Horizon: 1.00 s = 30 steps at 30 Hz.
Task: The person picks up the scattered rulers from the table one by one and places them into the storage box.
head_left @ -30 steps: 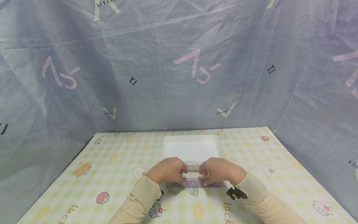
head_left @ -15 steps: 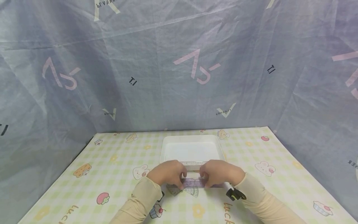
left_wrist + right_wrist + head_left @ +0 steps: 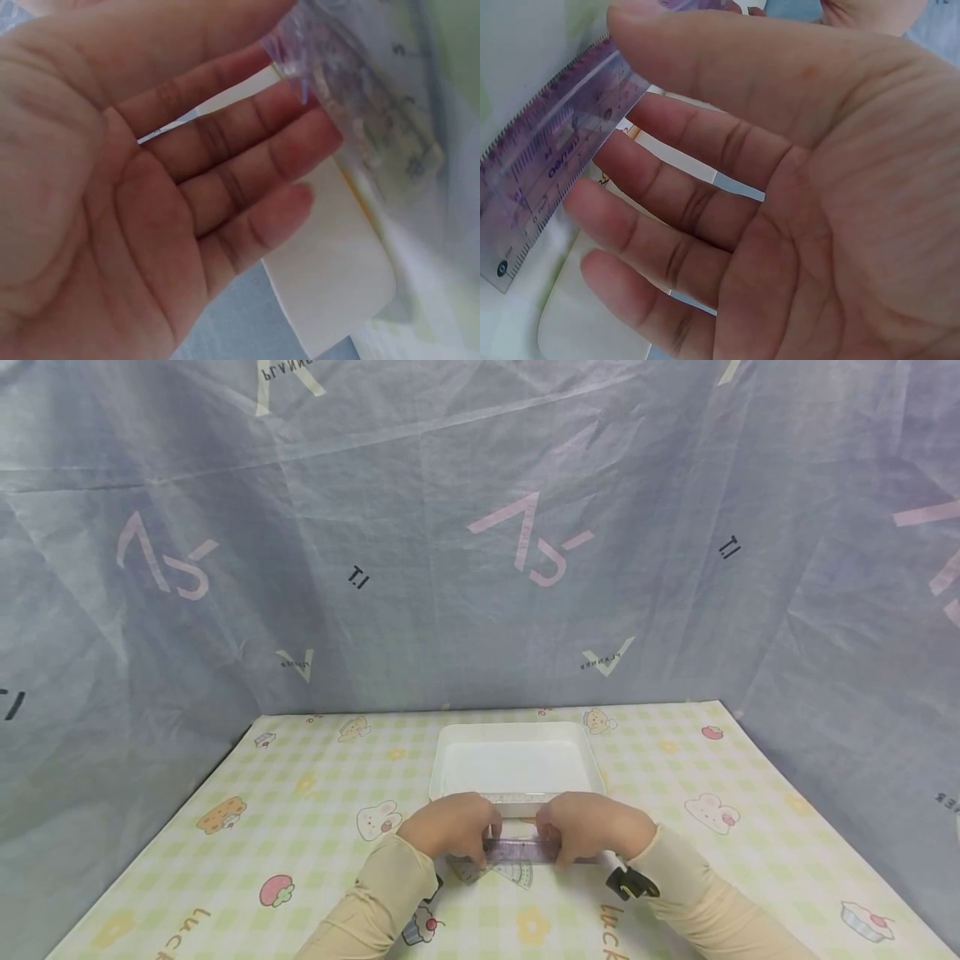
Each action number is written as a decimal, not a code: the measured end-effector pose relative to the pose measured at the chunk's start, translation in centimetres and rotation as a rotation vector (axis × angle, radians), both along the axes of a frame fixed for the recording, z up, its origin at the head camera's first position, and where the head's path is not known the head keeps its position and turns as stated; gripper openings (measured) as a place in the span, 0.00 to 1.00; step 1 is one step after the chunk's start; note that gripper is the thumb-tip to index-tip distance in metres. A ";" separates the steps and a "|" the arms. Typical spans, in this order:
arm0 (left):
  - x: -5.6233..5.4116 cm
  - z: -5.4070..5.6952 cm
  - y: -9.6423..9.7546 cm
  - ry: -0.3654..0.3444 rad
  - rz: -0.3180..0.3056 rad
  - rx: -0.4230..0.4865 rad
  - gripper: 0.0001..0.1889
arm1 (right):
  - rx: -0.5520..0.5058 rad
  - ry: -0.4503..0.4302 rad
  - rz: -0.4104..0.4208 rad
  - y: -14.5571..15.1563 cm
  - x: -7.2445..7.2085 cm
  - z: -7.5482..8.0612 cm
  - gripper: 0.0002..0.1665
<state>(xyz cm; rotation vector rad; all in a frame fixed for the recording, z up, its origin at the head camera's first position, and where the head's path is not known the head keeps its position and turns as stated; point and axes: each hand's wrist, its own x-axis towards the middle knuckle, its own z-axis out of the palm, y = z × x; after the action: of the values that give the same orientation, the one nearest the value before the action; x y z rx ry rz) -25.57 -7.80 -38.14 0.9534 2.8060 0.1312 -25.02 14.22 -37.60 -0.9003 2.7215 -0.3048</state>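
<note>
In the head view, a see-through purple ruler point(image 3: 521, 851) lies crosswise between my hands. My right hand point(image 3: 596, 827) pinches it by the long edges between thumb and fingers; the right wrist view shows the ruler's point(image 3: 551, 161) marked end sticking out past the fingers. At its left part my left hand point(image 3: 453, 828) pinches too. The left wrist view shows clear plastic point(image 3: 375, 97) with blurred numbers at those fingertips. Under the ruler lie clear drafting pieces, a protractor point(image 3: 516, 874) and a triangular one point(image 3: 467, 869), both partly covered.
A shallow white tray point(image 3: 517, 764) stands just beyond my hands, its near wall close to the fingers. The table has a green checked cloth point(image 3: 322, 827) with cartoon prints. A grey fabric curtain point(image 3: 420, 568) encloses the back and sides.
Both hands have come down slightly and toward me, with fingers settling round the ruler's edges. The ruler, the clear pieces and the tray stay about where they were.
</note>
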 end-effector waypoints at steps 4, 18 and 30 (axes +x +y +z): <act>0.0 0.0 0.1 0.005 -0.001 -0.001 0.15 | 0.006 0.006 -0.009 0.0 0.0 -0.1 0.18; 0.0 -0.2 0.2 0.009 0.005 0.019 0.11 | 0.037 0.045 -0.018 -0.2 0.1 -0.3 0.21; 0.1 0.1 0.0 0.009 0.001 0.026 0.12 | 0.028 0.058 0.016 -0.1 0.0 -0.5 0.19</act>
<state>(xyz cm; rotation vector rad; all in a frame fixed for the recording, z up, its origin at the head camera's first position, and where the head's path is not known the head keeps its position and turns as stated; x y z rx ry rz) -25.43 -7.84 -38.01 0.9605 2.8194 0.1638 -25.07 14.12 -38.06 -0.9372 2.7627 -0.2397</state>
